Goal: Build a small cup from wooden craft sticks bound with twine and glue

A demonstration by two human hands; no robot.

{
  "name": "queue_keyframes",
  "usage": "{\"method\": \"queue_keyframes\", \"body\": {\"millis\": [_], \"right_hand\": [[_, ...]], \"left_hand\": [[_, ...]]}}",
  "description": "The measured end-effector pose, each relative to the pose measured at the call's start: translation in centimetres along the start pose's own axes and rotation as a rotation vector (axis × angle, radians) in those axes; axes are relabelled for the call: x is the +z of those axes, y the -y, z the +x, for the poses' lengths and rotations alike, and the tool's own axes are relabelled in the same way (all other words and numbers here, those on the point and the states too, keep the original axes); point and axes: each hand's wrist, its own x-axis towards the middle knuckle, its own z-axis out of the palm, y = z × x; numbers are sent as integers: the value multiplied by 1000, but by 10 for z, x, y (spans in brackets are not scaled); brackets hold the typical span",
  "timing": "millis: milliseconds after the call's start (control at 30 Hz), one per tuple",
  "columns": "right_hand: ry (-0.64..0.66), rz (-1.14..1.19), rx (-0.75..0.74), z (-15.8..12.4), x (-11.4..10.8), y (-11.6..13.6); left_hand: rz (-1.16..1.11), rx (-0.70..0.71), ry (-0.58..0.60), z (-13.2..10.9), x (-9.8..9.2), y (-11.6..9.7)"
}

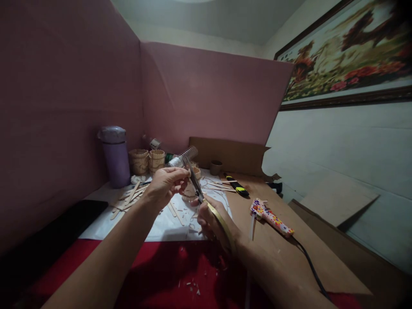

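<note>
My right hand (210, 221) grips a pair of scissors (197, 185) with gold handles, the blades pointing up and away. My left hand (167, 183) is pinched at the blades, holding something small that I cannot make out. Both hands hover over a white sheet (161, 225) strewn with wooden craft sticks (130, 198) and shavings. A small stick-built cup sits just behind the scissors, mostly hidden.
A purple flask (115, 156) stands at the back left beside two small stick baskets (148, 160). A flower-patterned glue gun (270, 216) with a black cord lies on brown cardboard (289, 257) at right, a yellow-black cutter (236, 185) beyond it. A pink board walls the back.
</note>
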Motion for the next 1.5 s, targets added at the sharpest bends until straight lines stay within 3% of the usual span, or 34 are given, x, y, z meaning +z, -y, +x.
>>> {"method": "queue_keyframes", "body": {"millis": [200, 533, 967, 1267, 1500], "right_hand": [[-60, 31, -17, 2, 1, 0], [-66, -13, -20, 2, 0, -2], [-14, 5, -43, -5, 4, 9], [49, 63, 24, 1, 0, -5], [27, 14, -32, 2, 0, -6]], "left_hand": [[-13, -1, -3, -5, 6, -2], [111, 99, 109, -6, 6, 5], [123, 131, 125, -7, 8, 3], [112, 136, 148, -7, 8, 3], [131, 140, 134, -7, 8, 6]]}}
